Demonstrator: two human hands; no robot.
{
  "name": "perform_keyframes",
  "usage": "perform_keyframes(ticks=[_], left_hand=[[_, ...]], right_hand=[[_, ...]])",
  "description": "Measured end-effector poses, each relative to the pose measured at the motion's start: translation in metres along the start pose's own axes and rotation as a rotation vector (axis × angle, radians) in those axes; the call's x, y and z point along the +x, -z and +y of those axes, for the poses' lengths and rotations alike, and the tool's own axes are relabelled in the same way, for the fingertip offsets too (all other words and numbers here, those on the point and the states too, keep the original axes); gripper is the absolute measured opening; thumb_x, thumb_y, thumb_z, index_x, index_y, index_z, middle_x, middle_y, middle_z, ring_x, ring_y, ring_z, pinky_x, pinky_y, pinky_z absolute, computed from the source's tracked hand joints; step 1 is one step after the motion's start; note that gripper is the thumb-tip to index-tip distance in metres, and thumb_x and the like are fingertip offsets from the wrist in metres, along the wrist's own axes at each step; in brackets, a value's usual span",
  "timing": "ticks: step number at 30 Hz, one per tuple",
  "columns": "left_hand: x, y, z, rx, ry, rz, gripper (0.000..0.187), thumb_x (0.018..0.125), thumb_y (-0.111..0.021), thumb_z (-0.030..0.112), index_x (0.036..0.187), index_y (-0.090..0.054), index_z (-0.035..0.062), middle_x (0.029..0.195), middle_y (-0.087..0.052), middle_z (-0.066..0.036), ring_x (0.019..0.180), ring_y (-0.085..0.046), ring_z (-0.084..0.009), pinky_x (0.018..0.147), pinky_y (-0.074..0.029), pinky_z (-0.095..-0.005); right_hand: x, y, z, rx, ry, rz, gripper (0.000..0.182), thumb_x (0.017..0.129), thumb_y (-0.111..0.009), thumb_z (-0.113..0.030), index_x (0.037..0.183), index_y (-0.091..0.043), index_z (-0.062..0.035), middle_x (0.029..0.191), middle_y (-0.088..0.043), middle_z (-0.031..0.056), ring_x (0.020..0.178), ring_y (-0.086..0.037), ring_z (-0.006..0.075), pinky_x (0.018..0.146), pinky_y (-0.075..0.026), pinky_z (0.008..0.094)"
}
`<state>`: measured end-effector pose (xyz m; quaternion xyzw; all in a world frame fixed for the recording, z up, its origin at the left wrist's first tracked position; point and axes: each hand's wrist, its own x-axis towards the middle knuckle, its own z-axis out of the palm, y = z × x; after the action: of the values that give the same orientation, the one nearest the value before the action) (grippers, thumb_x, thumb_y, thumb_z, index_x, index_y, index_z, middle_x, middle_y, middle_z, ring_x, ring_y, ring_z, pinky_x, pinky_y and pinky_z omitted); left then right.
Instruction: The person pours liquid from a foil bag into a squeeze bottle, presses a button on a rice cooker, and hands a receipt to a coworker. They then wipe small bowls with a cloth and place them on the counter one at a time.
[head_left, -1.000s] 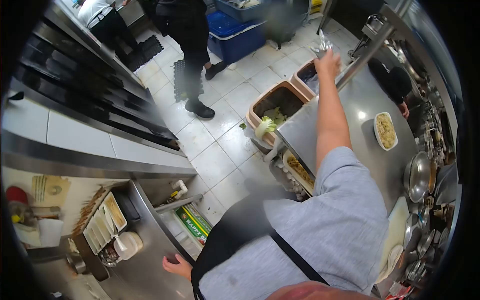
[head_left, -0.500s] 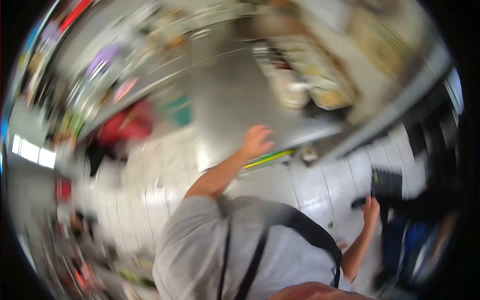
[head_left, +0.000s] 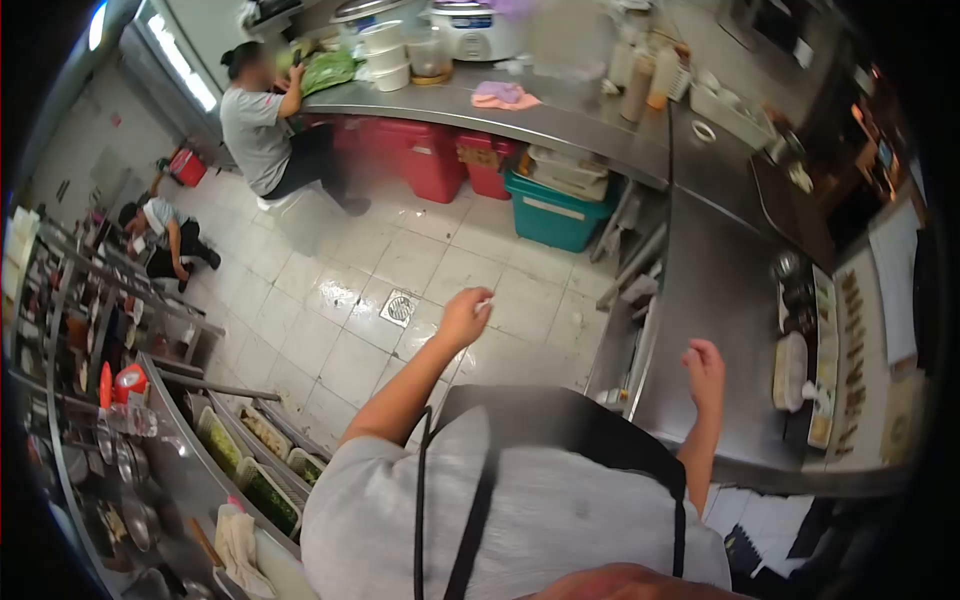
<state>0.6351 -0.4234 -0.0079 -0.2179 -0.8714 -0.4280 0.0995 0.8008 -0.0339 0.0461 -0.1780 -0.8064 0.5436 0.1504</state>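
My left hand [head_left: 466,318] hangs over the tiled floor with its fingers curled in. A small whitish spot shows at the fingertips, too small to name. My right hand [head_left: 705,372] is above the steel counter [head_left: 690,290] on the right, fingers bent in loosely, and I see nothing in them. To its right on that counter stand a long white container [head_left: 790,370] and a narrow tray [head_left: 824,350] with compartments.
A seated person [head_left: 262,130] works at the far counter [head_left: 420,100] by green leaves [head_left: 328,72]. Another person [head_left: 170,235] crouches farther left. A teal bin [head_left: 555,222] and red bins [head_left: 425,165] stand beneath the counter. Vegetable containers [head_left: 268,495] line my left side.
The view has swung left, bringing the floor, far counter and two people into sight. My left hand, earlier over the steel counter's edge, is now over the floor; my right hand is above the counter.
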Motion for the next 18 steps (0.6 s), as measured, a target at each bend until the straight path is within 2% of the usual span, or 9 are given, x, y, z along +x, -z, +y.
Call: perform_keyframes(ticks=[4, 7, 8, 12, 16, 18], left_hand=[[-0.008, 0.067, -0.056, 0.046, 0.374, -0.039, 0.023, 0.078, -0.049, 0.021, 0.091, -0.054, 0.0035, 0.084, -0.056, -0.015, 0.081, -0.055, -0.0265, 0.070, -0.043, -0.0341], [-0.006, 0.093, -0.085, -0.032, 0.495, -0.051, 0.033, 0.081, -0.043, 0.029, 0.093, -0.054, 0.0011, 0.087, -0.056, -0.018, 0.083, -0.054, -0.0294, 0.072, -0.042, -0.0340], [-0.004, 0.096, -0.099, -0.060, 0.505, -0.053, 0.038, 0.082, -0.040, 0.032, 0.094, -0.053, -0.0010, 0.088, -0.056, -0.019, 0.084, -0.053, -0.0311, 0.074, -0.040, -0.0342], [0.036, 0.110, -0.127, -0.159, 0.562, -0.037, 0.037, 0.082, -0.043, 0.032, 0.095, -0.052, -0.0018, 0.088, -0.056, -0.019, 0.082, -0.053, -0.0287, 0.074, -0.041, -0.0332], [0.120, 0.126, -0.180, -0.110, 0.528, -0.059, 0.035, 0.080, -0.047, 0.030, 0.097, -0.051, -0.0007, 0.090, -0.054, -0.018, 0.081, -0.053, -0.0271, 0.072, -0.042, -0.0329], [0.165, 0.132, -0.211, -0.098, 0.533, -0.049, 0.035, 0.079, -0.050, 0.029, 0.099, -0.050, 0.0008, 0.092, -0.054, -0.018, 0.080, -0.053, -0.0265, 0.071, -0.042, -0.0334]], right_hand=[[0.092, -0.097, -0.044, 0.015, 0.101, -0.265, 0.018, 0.076, -0.052, -0.010, 0.092, -0.052, -0.0019, 0.074, -0.053, 0.0026, 0.069, -0.049, 0.0086, 0.062, -0.040, 0.0216], [0.148, -0.150, -0.063, -0.065, 0.133, -0.399, 0.018, 0.075, -0.053, -0.010, 0.092, -0.052, -0.0018, 0.074, -0.053, 0.0017, 0.068, -0.048, 0.0082, 0.061, -0.039, 0.0217], [0.166, -0.164, -0.068, -0.106, 0.148, -0.440, 0.019, 0.075, -0.053, -0.010, 0.092, -0.052, -0.0018, 0.074, -0.053, 0.0015, 0.068, -0.048, 0.0081, 0.061, -0.039, 0.0217], [0.230, -0.213, -0.082, -0.141, 0.134, -0.489, 0.019, 0.075, -0.053, -0.011, 0.091, -0.052, -0.0014, 0.073, -0.052, 0.0008, 0.066, -0.046, 0.0078, 0.060, -0.038, 0.0218], [0.308, -0.258, -0.080, -0.126, 0.086, -0.459, 0.019, 0.074, -0.054, -0.011, 0.090, -0.053, -0.0020, 0.072, -0.051, -0.0004, 0.064, -0.045, 0.0075, 0.059, -0.038, 0.0212], [0.353, -0.286, -0.071, -0.129, 0.129, -0.441, 0.019, 0.074, -0.055, -0.012, 0.090, -0.053, -0.0020, 0.071, -0.050, -0.0011, 0.063, -0.044, 0.0073, 0.058, -0.038, 0.0211]])
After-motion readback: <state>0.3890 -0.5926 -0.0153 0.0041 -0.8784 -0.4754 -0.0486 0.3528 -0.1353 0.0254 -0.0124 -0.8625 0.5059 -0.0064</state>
